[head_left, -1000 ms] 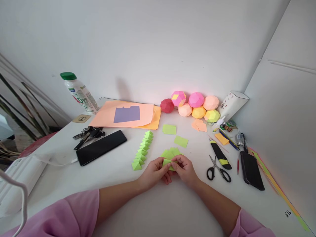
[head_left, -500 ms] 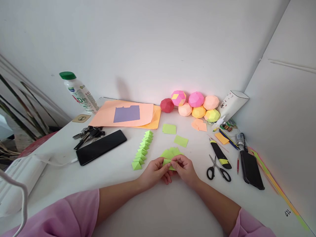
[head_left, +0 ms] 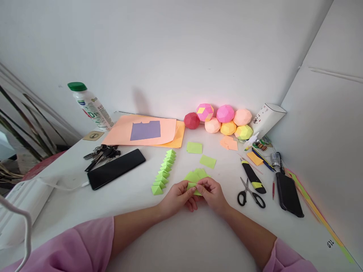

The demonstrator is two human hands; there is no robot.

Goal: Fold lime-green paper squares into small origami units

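Between my two hands is a small piece of light green paper (head_left: 191,185), pinched at both sides. My left hand (head_left: 178,197) grips its left part with thumb and fingers. On the right edge, my right hand (head_left: 213,193) pinches it the same way, thumb on top. Just beyond my fingertips lie several loose green paper pieces (head_left: 195,175), partly hidden by the hands. A slanting row of folded green paper units (head_left: 163,174) stands left of my left hand. Farther back are a green paper stack (head_left: 194,147) and a single green rectangle (head_left: 208,161).
Scissors (head_left: 248,194), a utility knife (head_left: 253,176) and a black phone (head_left: 288,194) lie at right. Faceted paper balls (head_left: 228,128) sit against the wall. At left are a black power bank-like slab (head_left: 116,170), keys (head_left: 103,154), peach sheets (head_left: 119,132) and a bottle (head_left: 93,107).
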